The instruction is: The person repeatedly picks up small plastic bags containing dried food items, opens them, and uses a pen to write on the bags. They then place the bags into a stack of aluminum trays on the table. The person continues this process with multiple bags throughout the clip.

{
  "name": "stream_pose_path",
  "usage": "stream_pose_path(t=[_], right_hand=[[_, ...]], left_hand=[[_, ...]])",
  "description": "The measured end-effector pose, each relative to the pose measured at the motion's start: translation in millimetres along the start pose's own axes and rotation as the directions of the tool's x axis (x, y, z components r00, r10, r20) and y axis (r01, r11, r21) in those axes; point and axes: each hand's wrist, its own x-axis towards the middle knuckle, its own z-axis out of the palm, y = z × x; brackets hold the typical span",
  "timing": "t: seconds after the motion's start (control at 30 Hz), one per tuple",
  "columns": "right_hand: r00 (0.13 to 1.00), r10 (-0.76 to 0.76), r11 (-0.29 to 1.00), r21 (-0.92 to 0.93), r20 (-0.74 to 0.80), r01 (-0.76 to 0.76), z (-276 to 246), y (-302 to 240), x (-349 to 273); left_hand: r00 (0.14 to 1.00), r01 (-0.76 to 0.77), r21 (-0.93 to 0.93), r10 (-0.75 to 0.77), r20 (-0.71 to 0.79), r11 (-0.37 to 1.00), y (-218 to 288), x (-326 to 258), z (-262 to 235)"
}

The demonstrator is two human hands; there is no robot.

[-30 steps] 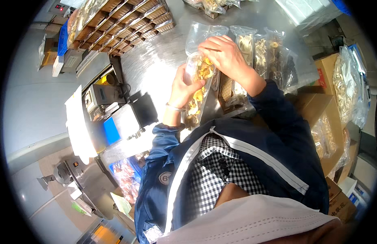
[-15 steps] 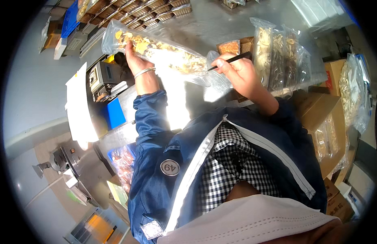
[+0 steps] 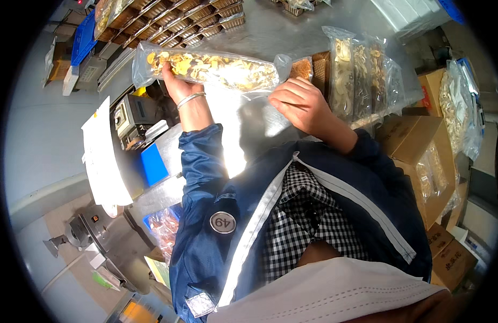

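Left hand (image 3: 176,86) raised, fingers closed in a grip; right hand (image 3: 300,105) forward, fingers curled down.

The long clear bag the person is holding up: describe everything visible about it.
The long clear bag is a narrow pouch of transparent, glossy plastic, filled along most of its length with pale yellow and brown dried slices. It lies roughly level above the shiny metal table. The left hand grips it from below near its left end. Its right end is empty, crinkled film that reaches the right hand, whose fingers curl at that end. Whether the bag is sealed cannot be told.
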Motion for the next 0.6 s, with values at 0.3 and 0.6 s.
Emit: stream_pose_path(t=[0.3, 0.6], right_hand=[[0.935, 0.328, 0.911, 0.219, 0.132, -0.351, -19, 4, -4], [0.991, -0.13, 0.989, 0.072, 0.028, 0.128, -20, -1, 3]], left_hand=[[0.893, -0.45, 0.174, 0.439, 0.097, 0.876, 18, -26, 7], [0.985, -0.149, 0.066, 0.154, -0.077, 0.987, 4, -11, -11]])
